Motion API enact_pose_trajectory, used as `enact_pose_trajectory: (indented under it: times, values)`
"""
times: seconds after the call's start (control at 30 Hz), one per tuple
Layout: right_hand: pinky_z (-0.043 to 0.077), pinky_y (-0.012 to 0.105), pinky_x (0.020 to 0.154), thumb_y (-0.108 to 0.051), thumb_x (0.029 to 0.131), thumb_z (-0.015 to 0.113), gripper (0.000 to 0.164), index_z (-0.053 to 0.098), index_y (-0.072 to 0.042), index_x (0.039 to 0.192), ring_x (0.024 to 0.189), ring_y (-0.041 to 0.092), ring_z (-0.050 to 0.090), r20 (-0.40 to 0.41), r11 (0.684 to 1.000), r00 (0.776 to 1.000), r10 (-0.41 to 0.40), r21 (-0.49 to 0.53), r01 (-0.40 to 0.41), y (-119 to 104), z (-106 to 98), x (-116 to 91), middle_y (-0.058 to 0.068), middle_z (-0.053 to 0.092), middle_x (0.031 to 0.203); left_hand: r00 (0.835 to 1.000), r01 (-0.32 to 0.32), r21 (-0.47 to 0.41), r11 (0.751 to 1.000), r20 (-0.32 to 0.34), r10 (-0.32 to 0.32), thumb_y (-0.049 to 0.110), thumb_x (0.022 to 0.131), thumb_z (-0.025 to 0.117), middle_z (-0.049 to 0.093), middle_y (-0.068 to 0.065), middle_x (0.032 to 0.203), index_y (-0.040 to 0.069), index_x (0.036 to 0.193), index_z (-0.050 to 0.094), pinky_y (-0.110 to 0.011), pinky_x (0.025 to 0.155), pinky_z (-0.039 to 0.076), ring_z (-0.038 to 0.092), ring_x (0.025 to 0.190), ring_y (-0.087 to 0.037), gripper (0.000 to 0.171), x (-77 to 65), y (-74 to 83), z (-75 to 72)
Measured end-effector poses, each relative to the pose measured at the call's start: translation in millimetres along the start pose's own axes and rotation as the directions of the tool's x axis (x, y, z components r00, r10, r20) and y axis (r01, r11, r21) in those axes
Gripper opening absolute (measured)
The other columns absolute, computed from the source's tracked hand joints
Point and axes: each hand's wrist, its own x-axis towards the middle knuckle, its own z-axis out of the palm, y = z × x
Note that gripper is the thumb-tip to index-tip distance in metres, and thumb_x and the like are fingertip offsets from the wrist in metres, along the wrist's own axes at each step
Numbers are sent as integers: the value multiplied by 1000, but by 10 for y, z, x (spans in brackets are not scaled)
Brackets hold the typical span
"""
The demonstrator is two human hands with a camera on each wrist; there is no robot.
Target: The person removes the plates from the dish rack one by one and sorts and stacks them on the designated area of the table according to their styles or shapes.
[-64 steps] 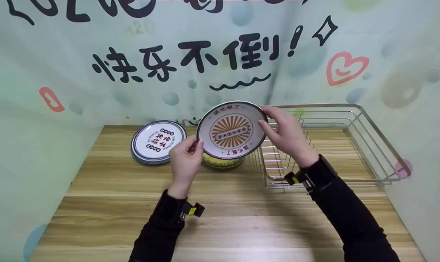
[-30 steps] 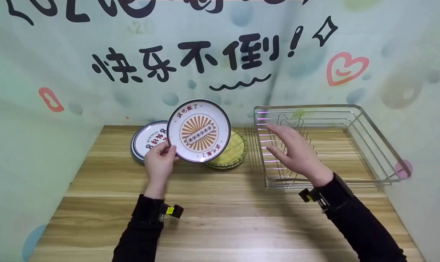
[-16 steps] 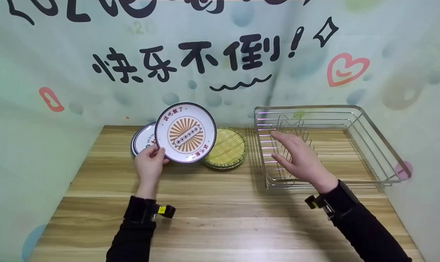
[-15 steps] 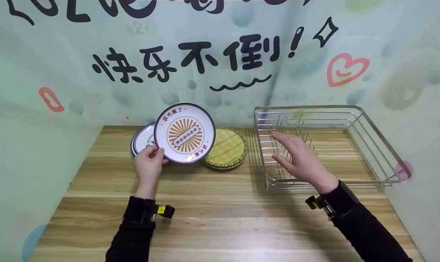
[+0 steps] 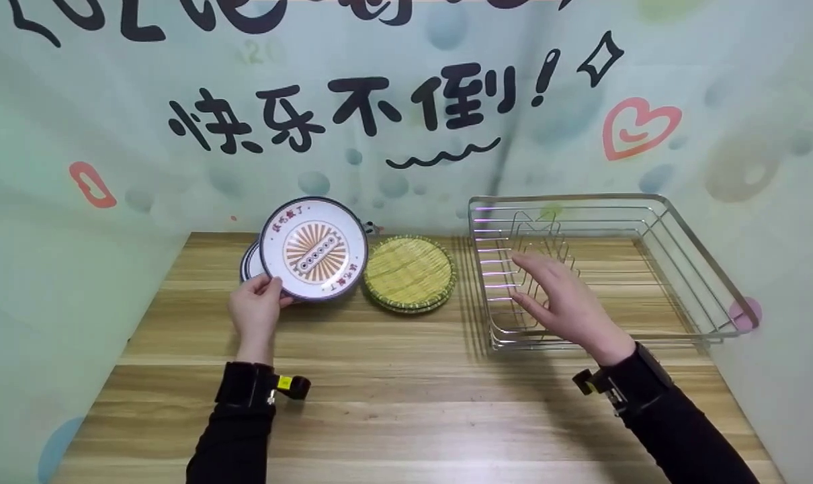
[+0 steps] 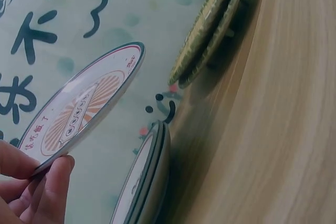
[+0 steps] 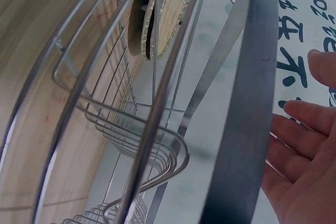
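Note:
My left hand pinches the lower left rim of a white plate with a dark edge, an orange sunburst and red characters. Tilted, it hangs over a stack of blue-rimmed plates and hides most of it in the head view. In the left wrist view the stacked plates stand apart from the held plate. My right hand is held over the left part of a wire dish rack, fingers extended and holding nothing; the right wrist view shows its fingers beside the rack's flat metal rim.
Two stacked green-edged woven-look plates sit on the wooden table between the plate stack and the rack. A printed cloth backdrop rises behind the table, with side walls left and right.
My right hand has let go of the sunburst plate and moved slightly right and nearer. My left hand has carried the plate leftward, from before the green-edged plates to over the blue-rimmed stack.

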Motion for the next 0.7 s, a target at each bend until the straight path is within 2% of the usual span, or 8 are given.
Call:
enact_pose_trajectory:
  times: [0.23,0.43,0.7]
  values:
    - [32,54,112,-17,90,73,61,47,2,143,132,38,45,2,1000,1000,29,-2,-29,20,-10,-57,21,51,142,997,73,-90,993,-31,-76,-3,94,59,57,-25,115,-15,123,58,-23,70,59,64,63,-9,32,115,-47,-89]
    - [33,54,111,-18,91,73,62,46,2,143,132,38,45,12,999,999,47,-5,-47,50,-8,-104,23,50,142,989,129,-98,987,-58,-135,-3,95,58,53,-24,121,-14,127,56,-22,73,58,64,64,-9,35,200,-71,-132]
    - [33,55,110,-18,91,72,61,47,2,142,130,38,46,14,999,999,39,-24,-39,55,-11,-120,24,51,141,974,211,-129,969,-62,-220,-1,96,58,49,-23,129,-13,131,53,-22,78,57,65,70,-10,37,290,-64,-153]
